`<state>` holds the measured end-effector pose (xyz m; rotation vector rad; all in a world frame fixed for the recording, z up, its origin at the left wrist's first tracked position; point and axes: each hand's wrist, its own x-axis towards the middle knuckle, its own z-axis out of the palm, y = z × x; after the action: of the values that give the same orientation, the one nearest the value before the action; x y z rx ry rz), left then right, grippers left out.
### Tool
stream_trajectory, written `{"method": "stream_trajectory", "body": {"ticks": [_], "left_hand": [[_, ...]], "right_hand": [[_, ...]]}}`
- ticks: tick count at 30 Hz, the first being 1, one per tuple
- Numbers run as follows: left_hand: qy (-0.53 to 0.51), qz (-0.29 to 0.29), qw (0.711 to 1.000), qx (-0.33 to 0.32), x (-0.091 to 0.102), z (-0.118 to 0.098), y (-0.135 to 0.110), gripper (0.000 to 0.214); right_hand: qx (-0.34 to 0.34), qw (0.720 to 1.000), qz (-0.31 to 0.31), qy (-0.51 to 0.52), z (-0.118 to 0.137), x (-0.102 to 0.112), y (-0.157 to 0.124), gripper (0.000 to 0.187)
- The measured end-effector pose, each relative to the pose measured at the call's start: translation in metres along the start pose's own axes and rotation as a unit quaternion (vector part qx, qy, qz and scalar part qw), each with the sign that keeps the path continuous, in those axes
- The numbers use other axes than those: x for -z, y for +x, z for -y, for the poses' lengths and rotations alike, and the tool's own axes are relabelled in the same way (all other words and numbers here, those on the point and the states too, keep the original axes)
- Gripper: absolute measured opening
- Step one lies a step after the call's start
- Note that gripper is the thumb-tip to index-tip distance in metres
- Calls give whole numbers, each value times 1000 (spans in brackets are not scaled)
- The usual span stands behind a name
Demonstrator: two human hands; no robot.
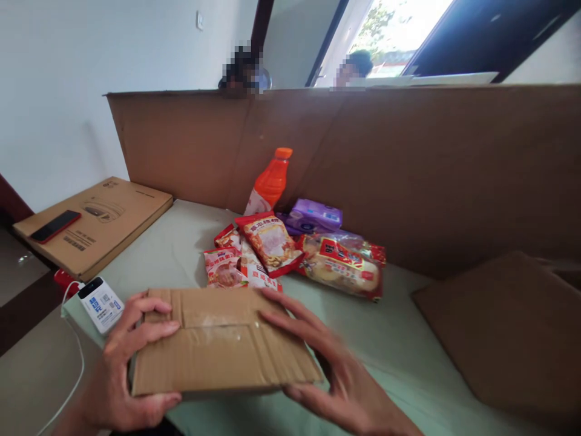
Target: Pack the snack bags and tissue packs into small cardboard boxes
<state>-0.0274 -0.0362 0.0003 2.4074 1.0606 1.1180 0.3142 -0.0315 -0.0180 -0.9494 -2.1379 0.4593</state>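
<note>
A small brown cardboard box (218, 354) with its flaps closed is held up close to me, over the green cloth. My left hand (136, 357) grips its left end, fingers on top and thumb at the near lower edge. On the other end, my right hand (322, 357) is closed round the corner, fingertips on the top. Just beyond the box lie red snack packets (270, 239), a pink packet (222, 266) and a clear bag of round crackers (340, 266). An orange drink bottle (272, 178) leans behind them, beside a purple tissue pack (315, 215).
A tall cardboard panel (181, 139) stands along the back. At left, a flat carton (131, 209) carries a red-edged phone (55, 226). A white power bank (102, 306) with a cable lies nearer. Another cardboard piece (512, 333) is at right. Two people are partly visible behind the panel.
</note>
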Motion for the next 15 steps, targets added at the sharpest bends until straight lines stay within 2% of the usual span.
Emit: {"method": "stream_trajectory", "body": {"ticks": [2,4,6,7,9,11,12,15], "left_hand": [[59,-51,997,1,18,-10,13,55],[136,-122,983,-6,35,-14,30,49],[208,-199,958,-9,49,-5,50,42],[235,-237,943,-3,54,6,63,39],[273,-304,912,34,64,39,89,37],[290,-361,881,101,70,83,115,40],[293,-372,868,149,71,105,128,42],[288,-368,863,192,66,166,159,39]], "right_hand": [[27,998,-27,41,1,3,39,60],[24,991,-85,96,1,0,78,73],[-7,978,-144,150,-3,-10,105,86],[-25,972,-158,174,-6,-18,112,86],[-58,966,-150,202,-15,-40,109,77],[-81,968,-126,202,-27,-69,88,66],[-87,970,-120,194,-33,-84,72,62],[-88,972,-129,175,-50,-129,22,49]]}}
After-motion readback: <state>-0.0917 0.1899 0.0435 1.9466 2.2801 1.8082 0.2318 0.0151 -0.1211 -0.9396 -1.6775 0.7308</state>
